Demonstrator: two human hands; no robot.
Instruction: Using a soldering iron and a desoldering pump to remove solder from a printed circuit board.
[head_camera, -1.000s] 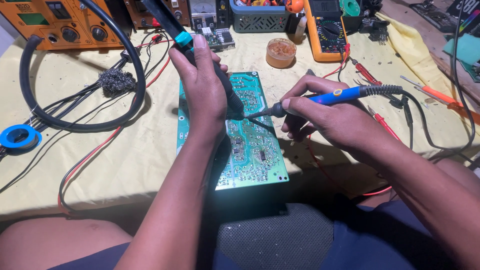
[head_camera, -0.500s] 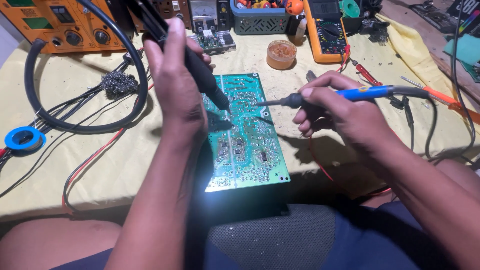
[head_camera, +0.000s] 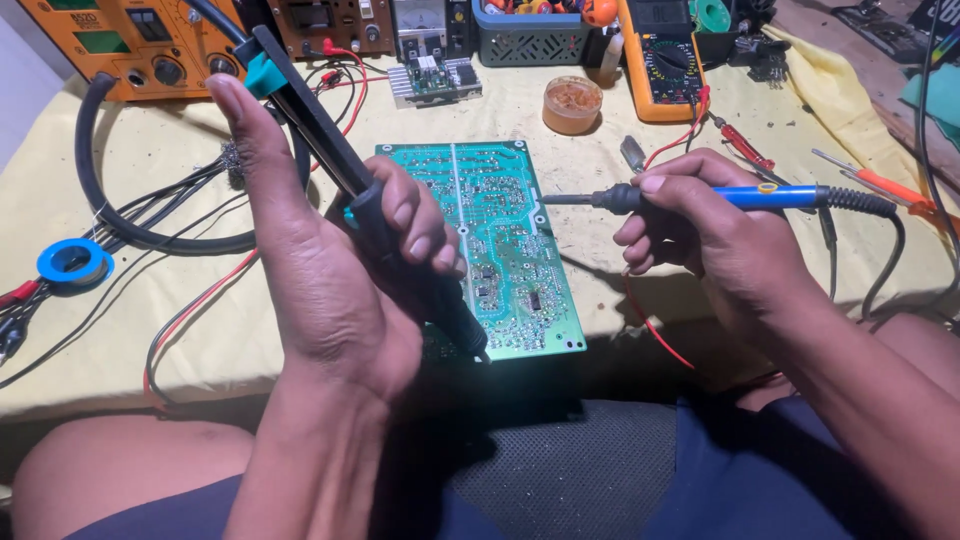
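Observation:
A green circuit board (head_camera: 500, 230) lies solder side up on the yellow cloth in front of me. My left hand (head_camera: 330, 290) is raised above the board's left side, gripping a black desoldering pump (head_camera: 320, 140) with a teal button; its nozzle points down near the board's near edge. My right hand (head_camera: 710, 235) holds a blue-handled soldering iron (head_camera: 780, 197) like a pen. The iron's tip points left and hovers over the board's right edge, not touching it.
An orange bench station (head_camera: 120, 45) stands at the back left, with a black hose loop (head_camera: 100, 190) and a blue spool (head_camera: 75, 262) nearby. A flux tin (head_camera: 572, 105), a yellow multimeter (head_camera: 665, 55), a grey basket (head_camera: 530, 40) and red-handled tools (head_camera: 745, 145) lie behind and to the right.
My left hand has lifted the pump off the board toward me. My right hand has drawn the iron's tip rightward, from the board's middle to its right edge.

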